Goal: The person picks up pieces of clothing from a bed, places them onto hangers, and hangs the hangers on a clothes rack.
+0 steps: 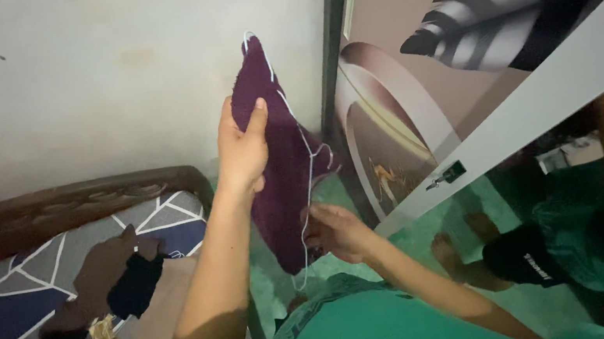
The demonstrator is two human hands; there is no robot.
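A purple cloth [279,149] is gripped high by the left hand [240,150]; its lower edge is pinched by the right hand [334,232].

shirt [357,335]: green, short sleeves | chest print: white and dark, seemingly checkered | forearms: bare

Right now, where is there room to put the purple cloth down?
The patterned sheet beside the wooden headboard is bare. The green floor below the wardrobe door also looks free. Nearer, the bed is crowded with dark and tan clothes. Both the left hand and right hand hold the purple cloth.
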